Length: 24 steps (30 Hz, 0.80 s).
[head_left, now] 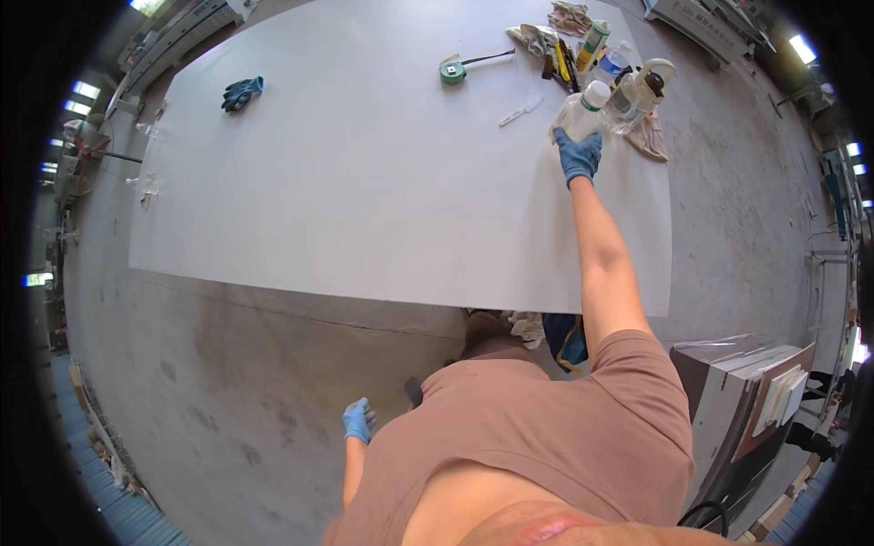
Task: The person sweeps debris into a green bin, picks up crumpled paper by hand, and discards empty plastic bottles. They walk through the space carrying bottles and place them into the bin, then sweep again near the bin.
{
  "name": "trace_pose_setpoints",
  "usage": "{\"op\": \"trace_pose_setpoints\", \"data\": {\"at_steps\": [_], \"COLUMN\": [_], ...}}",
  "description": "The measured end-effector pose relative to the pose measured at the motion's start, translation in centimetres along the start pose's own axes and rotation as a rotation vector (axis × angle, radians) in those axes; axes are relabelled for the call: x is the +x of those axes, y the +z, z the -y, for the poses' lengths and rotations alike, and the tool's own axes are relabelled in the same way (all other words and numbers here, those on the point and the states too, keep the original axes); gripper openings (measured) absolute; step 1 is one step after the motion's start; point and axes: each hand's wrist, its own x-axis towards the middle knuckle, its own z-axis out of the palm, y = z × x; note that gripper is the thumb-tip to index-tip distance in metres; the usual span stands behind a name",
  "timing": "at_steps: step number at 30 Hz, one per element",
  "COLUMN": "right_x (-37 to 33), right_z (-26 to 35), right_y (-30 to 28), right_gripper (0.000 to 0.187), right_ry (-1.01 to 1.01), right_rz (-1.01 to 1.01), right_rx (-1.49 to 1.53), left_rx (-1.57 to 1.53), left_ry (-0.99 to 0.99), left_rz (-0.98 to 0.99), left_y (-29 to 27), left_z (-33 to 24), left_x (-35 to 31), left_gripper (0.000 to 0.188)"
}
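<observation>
My right hand (580,156), in a blue glove, reaches to the far right of a large white tabletop (382,182). Its fingers are wrapped round the lower part of a translucent plastic bottle (577,116) with a white cap. Just right of it stands a clear spray bottle (628,102) with a pale handle and a black part. My left hand (360,420), also blue-gloved, hangs low beside my body, away from the table. Its fingers are curled in, and nothing shows in them.
Behind the held bottle are a sealant tube (594,44), a blue-labelled bottle (614,62), knives (564,65) and crumpled cloths (570,18). A green tape measure (452,70), a white pen-like tool (521,111) and dark gloves (242,94) lie on the table. Stacked panels (728,391) stand at right.
</observation>
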Motion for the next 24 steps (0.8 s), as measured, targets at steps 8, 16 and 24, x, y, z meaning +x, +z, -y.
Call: {"op": "trace_pose_setpoints", "data": {"at_steps": [8,16,24], "right_x": [10.4,13.1,4.6], "right_z": [-0.9,-4.0,-8.3], "right_y": [5.3,8.0,9.0], "right_gripper": [0.101,0.105,0.091], "right_ry": [0.006,-0.025,0.013], "right_rz": [-0.126,-0.149,0.059], "right_rx": [-0.019,0.012,-0.117], "left_rx": [0.021,0.056,-0.073], "left_ry": [-0.007,0.004,0.06], "left_rz": [0.16,-0.149,-0.175], "left_y": [4.5,5.9,2.9], "left_z": [-4.9,-5.2,-1.8], "left_x": [0.5,-1.3,-1.4], "left_gripper": [0.04,0.021,0.049]}}
